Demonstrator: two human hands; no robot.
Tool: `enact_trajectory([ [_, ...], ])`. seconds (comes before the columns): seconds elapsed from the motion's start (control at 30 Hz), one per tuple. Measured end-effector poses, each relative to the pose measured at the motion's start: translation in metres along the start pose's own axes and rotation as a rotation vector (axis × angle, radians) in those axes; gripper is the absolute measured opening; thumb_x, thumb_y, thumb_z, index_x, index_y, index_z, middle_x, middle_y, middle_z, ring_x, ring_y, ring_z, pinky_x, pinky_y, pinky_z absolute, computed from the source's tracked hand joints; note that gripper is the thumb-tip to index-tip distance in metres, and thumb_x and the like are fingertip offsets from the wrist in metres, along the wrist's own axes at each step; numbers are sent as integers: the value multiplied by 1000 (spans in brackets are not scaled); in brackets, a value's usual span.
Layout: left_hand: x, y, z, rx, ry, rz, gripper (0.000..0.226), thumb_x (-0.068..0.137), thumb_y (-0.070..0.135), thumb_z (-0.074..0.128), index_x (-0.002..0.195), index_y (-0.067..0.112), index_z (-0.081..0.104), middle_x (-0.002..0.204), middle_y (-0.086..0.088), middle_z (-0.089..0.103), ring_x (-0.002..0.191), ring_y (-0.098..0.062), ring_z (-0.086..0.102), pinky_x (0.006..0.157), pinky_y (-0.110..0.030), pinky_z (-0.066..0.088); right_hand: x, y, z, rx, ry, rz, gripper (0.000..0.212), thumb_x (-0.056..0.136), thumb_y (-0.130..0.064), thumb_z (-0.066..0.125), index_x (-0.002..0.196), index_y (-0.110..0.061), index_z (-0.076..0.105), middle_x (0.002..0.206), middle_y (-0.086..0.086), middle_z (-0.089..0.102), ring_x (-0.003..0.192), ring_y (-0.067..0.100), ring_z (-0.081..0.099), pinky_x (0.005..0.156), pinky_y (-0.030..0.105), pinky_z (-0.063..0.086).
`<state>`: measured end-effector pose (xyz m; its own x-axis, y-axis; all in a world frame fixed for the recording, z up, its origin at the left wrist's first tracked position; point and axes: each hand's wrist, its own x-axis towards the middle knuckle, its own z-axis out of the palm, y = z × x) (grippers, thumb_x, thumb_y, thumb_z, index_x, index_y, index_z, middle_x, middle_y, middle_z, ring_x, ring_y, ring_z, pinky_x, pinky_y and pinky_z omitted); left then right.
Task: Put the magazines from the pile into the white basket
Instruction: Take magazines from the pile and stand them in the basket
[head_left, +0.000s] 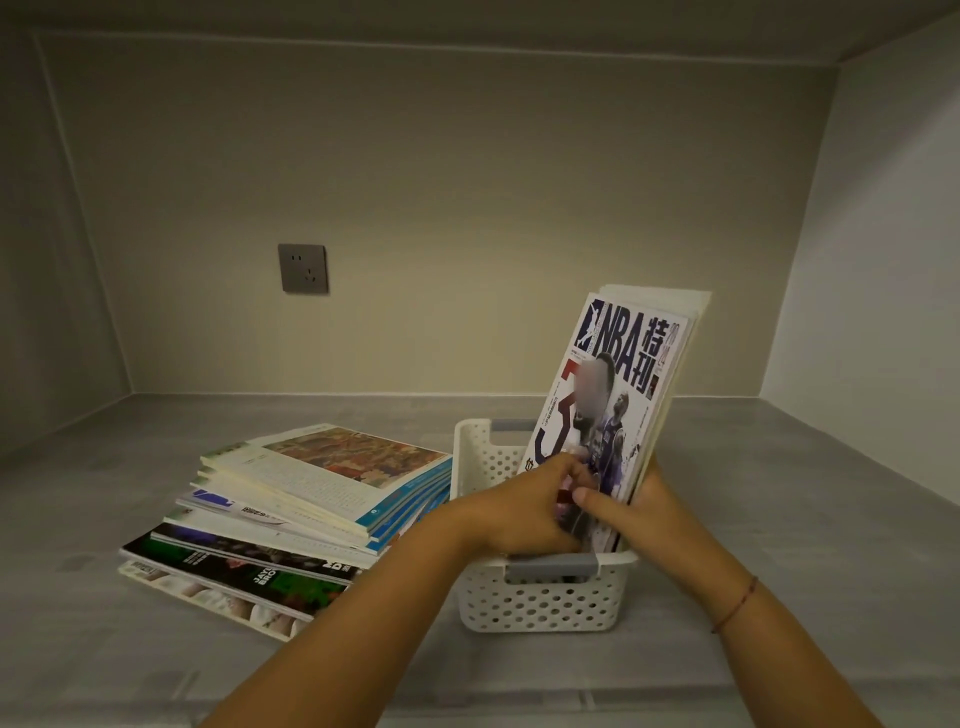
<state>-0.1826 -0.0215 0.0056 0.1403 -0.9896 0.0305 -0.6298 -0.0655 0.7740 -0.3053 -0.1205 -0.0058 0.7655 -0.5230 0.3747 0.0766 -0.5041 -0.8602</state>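
From my seat I see both hands at the white basket (540, 603), which stands on the grey surface (779, 493) just right of the pile (291, 509). A bunch of magazines (693, 304) stands on end inside the basket, leaning to the right, with most of its height above the rim. The front one is the NBA magazine (613, 395), its cover facing me.

My left hand (519, 514) has its fingers curled against the lower part of that cover, pinching it near the left edge. My right hand (639, 514) grips the bunch from the right side, with the thumb laid across the front cover and the fingers wrapped behind, out of sight. A thin red string (737, 605) circles the right wrist.

The pile lies flat and fanned out, many copies deep, its right edge touching or almost touching the basket's left wall. The top copy shows a page of text with a reddish picture. The basket has grey handles at the near and far ends. On the back wall, above the pile, sits a grey wall socket (303, 268).
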Motion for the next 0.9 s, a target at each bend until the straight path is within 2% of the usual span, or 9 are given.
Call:
enact_trajectory([
  [0.07,2,-3,-2,-137,28,-84,53,75,8,64,122,22,43,131,-5,49,117,-23,54,99,-41,49,-4,3,-1,-70,23,16,69,77,-8,65,134,-22,29,117,-11,52,101,-1,56,66,2,46],
  [0.13,4,-3,-2,-197,67,-138,56,79,7,59,129,22,40,132,-6,49,115,-22,55,98,-40,49,-7,5,-2,-129,22,27,74,78,-9,64,139,-19,24,119,-5,50,100,2,52,63,0,44],
  [0.27,9,-4,0,-194,66,-189,68,83,11,59,142,22,29,138,-4,46,117,-21,53,99,-34,47,-9,3,-2,-194,3,13,70,81,-13,62,140,-19,25,124,-6,46,109,9,49,65,-4,41],
  [0.4,14,-4,-6,-232,122,-193,70,85,6,54,147,22,24,145,-3,39,122,-22,47,95,-31,44,-12,-2,5,-181,14,20,58,88,-34,46,141,-29,22,126,-14,41,114,3,42,69,-5,37],
  [0.53,37,3,-34,-337,288,-188,75,86,1,49,150,24,19,155,-7,27,136,-30,32,112,-48,28,-15,-6,8,-146,29,49,53,91,-33,42,141,-26,26,125,-11,44,113,5,42,89,12,37],
  [0.6,53,8,-50,-371,404,-202,68,90,4,42,151,21,16,159,-6,17,142,-31,25,114,-49,24,-15,-6,7,-141,15,63,52,91,-31,42,141,-25,27,126,-10,46,115,6,44,94,18,37],
  [0.73,75,12,-63,-465,461,-201,45,101,34,30,143,17,35,152,-7,31,129,-24,38,97,-38,36,-14,-1,3,-141,-16,85,53,90,-35,43,140,-24,29,134,-5,50,121,12,48,102,28,40],
  [0.83,90,4,-62,-558,430,-206,66,93,61,28,136,14,46,142,-13,47,123,-27,46,108,-45,33,-13,-2,2,-114,-39,86,56,85,-41,46,138,-26,33,130,-7,52,121,10,48,99,23,41],
  [0.9,98,4,-60,-625,470,-160,73,87,69,30,131,14,52,133,-12,55,120,-29,50,108,-47,35,-12,-5,0,-91,-52,73,61,78,-49,46,135,-31,35,125,-13,52,118,5,49,91,12,40],
])
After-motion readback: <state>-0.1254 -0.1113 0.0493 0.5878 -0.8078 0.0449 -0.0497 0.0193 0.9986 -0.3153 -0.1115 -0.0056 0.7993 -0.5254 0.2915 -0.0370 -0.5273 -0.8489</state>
